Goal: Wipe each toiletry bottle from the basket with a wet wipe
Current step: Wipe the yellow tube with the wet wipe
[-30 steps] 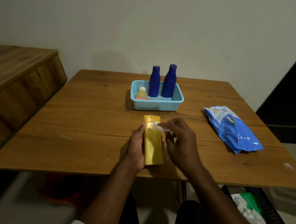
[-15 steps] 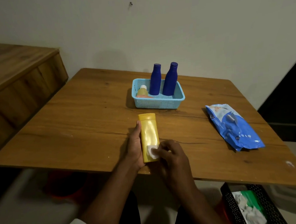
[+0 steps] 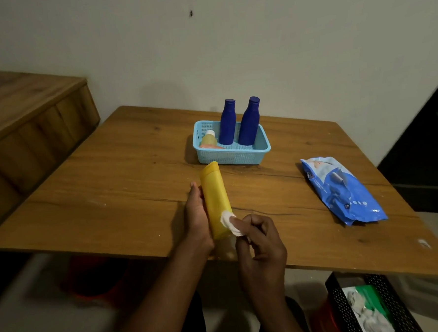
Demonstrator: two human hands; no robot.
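Note:
A yellow bottle [image 3: 216,196] lies on the wooden table [image 3: 117,197], cap end toward the basket. My left hand [image 3: 196,216] grips its left side. My right hand [image 3: 258,243] pinches a small white wet wipe [image 3: 229,223] against the bottle's near right edge. The light blue basket [image 3: 234,156] stands behind it and holds two upright dark blue bottles [image 3: 227,121] [image 3: 248,121] and a small yellowish bottle with a white cap [image 3: 208,139] lying at its left.
A blue pack of wet wipes [image 3: 342,190] lies on the table at the right. A black mesh bin [image 3: 370,308] with used wipes sits on the floor at the lower right. A wooden cabinet [image 3: 28,118] stands at the left.
My right hand slid the wipe from the bottle's cap end down to its near end. The bottle has turned slightly, cap end now tilting left of where it was.

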